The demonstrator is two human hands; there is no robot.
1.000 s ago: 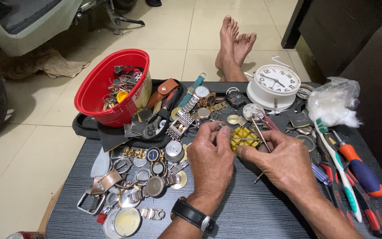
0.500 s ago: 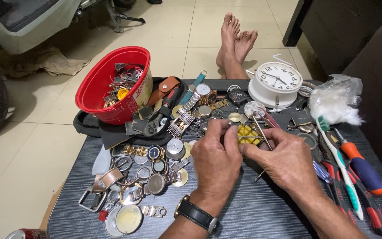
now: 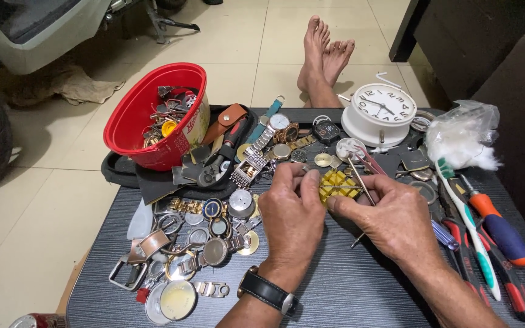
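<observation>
Tiled floor behind, dark table (image 3: 347, 291) cluttered; left hand (image 3: 293, 215) and right hand (image 3: 396, 222) close together, pinching small part over yellow holder block (image 3: 337, 184), just below white clock (image 3: 381, 112); fitting step, next needs steady fine alignment

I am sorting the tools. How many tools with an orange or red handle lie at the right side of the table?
2 clearly: an orange-handled screwdriver near the right edge, and a red-handled tool just left of it, nearer the front. More may be hidden beneath the toothbrush.
</observation>
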